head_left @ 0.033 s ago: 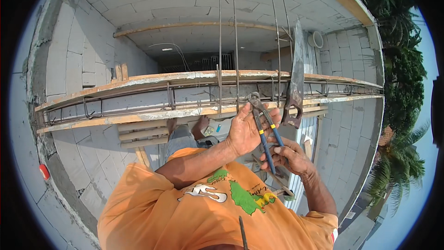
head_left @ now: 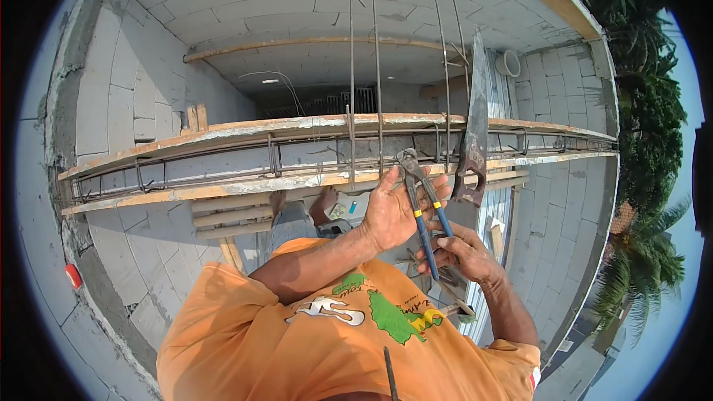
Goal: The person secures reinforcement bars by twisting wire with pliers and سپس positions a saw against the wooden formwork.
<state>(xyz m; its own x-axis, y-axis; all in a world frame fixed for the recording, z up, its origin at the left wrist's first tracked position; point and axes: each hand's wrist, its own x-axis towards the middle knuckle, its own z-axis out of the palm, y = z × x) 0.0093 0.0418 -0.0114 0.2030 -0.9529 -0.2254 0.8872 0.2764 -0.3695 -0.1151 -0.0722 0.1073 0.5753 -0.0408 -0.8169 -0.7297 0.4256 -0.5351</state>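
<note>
A pair of pincers [head_left: 408, 157] with blue and yellow handles stands with its jaws up and its handles spread apart. My left hand [head_left: 390, 215], palm up, cradles it near the jaws, fingers curled behind the tool and thumb beside it. Lower down, my right hand [head_left: 469, 252] grips the handles, its thumb by the right one. Just beyond the jaws runs a long rebar cage [head_left: 275, 156] between two formwork boards [head_left: 186, 191]. A handsaw [head_left: 475, 134] stands blade up across the boards, right of my hands.
Upright steel bars [head_left: 379, 52] rise from the cage. Bare feet [head_left: 324, 204] show below the boards, near wooden poles [head_left: 234, 214]. Grey block walls [head_left: 223, 0] surround the space. A white bucket [head_left: 508, 64] is at the far right, and a red object [head_left: 73, 275] lies on the left wall.
The view has shifted very slightly. Both hands and the pincers keep almost the same pose.
</note>
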